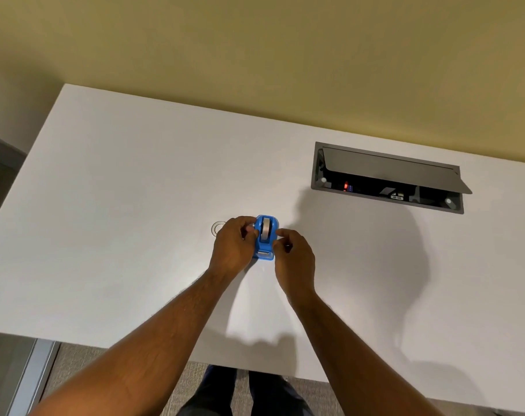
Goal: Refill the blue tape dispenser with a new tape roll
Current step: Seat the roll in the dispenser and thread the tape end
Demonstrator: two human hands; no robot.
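blue tape dispenser [265,239], grey roll seated; left hand [232,247] grasping it; right hand [294,257] pinched.

White table [135,205], open grey cable box [387,178], yellow wall [255,49]

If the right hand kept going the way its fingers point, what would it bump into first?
Probably the blue tape dispenser: the right hand has its fingers already at the dispenser's right side, seemingly touching it.

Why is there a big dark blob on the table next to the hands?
In the head view, that blob is the person's shadow on the white table, cast right of the blue plastic tape dispenser; light likely comes from the left. Table edges bow from the wide lens.
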